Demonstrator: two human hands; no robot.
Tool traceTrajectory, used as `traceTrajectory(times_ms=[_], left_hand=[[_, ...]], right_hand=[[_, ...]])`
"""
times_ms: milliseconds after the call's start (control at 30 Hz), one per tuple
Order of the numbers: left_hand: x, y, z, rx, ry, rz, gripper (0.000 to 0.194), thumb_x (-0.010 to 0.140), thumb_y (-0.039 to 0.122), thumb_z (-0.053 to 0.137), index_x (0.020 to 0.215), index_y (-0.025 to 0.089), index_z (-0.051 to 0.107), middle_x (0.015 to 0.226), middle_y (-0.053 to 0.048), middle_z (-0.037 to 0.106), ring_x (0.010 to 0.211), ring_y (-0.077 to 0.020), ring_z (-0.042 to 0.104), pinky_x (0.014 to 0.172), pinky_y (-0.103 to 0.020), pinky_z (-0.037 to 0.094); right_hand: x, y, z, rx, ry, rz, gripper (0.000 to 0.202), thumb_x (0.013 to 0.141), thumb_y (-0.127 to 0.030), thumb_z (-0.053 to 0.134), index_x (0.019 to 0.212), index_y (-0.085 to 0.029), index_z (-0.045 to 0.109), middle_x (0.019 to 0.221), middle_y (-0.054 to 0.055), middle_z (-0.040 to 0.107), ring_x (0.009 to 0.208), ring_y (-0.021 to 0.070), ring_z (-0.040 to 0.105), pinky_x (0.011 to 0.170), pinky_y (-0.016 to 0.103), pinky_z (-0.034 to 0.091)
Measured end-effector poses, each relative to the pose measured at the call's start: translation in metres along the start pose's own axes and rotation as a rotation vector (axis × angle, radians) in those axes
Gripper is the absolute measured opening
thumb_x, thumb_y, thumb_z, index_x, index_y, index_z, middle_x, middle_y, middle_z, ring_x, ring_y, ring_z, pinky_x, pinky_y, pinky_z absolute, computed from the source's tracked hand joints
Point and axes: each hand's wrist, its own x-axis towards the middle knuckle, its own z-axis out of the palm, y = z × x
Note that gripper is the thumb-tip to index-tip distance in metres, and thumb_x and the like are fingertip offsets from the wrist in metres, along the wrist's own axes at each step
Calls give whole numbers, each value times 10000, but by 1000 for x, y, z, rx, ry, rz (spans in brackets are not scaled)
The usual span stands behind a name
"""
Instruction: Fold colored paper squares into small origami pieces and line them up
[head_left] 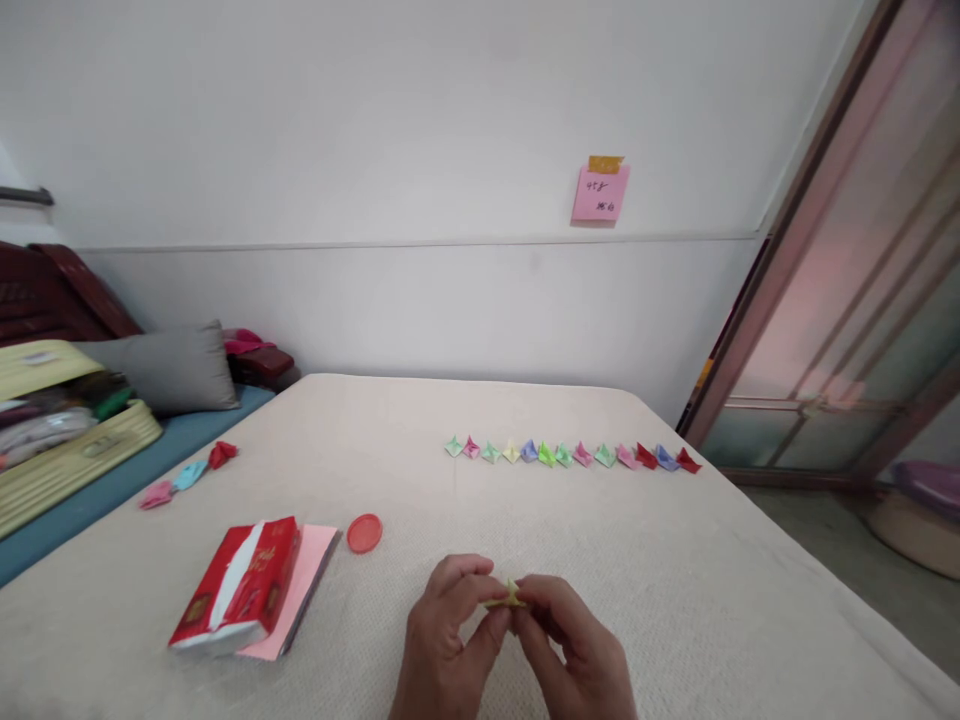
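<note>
Between my two hands, low in the middle of the head view, is a small pale yellow folded paper boat (512,594). My left hand (454,630) pinches its left end between thumb and fingers. On its right end the thumb and fingers of my right hand (574,640) are closed. My fingers cover much of the paper. Farther back, a row of small folded paper boats (546,454) in green, pink, yellow, blue and red stretches to the right across the cloth-covered table (420,490).
Left of my hands, a red tissue pack (240,580) lies on pink paper (319,560), beside a red round lid (364,533). Several folded papers (190,474) lie at the left edge. A pink note (600,195) is taped to the wall (420,310). A grey cushion (172,370) sits left.
</note>
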Motion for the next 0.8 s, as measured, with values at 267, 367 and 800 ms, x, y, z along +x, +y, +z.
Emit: traceTrajectory(times_ms=[267,367,800], left_hand=[[-2,-1,3,-29,41,-20,131,806,172,629,729,229,718,862,-47,673,752,-181,636,654,-244,481],[-1,-3,2,-84,68,-46,121,796,171,641,713,225,710,854,-42,676,768,-184,633,642,-236,471],[0,2,3,-117,95,-43,109,795,206,652,717,233,724,851,-51,683,806,-200,633,712,-262,492]], right_hand=[[-3,-4,2,-117,43,-31,93,816,-253,609,731,-228,640,659,13,625,554,154,541,551,237,428],[-2,-1,1,-139,56,-54,95,817,-212,583,735,-230,627,673,19,625,573,163,553,556,247,440],[-2,3,0,-201,170,-268,171,799,-146,574,785,-262,700,868,82,667,783,223,635,662,308,507]])
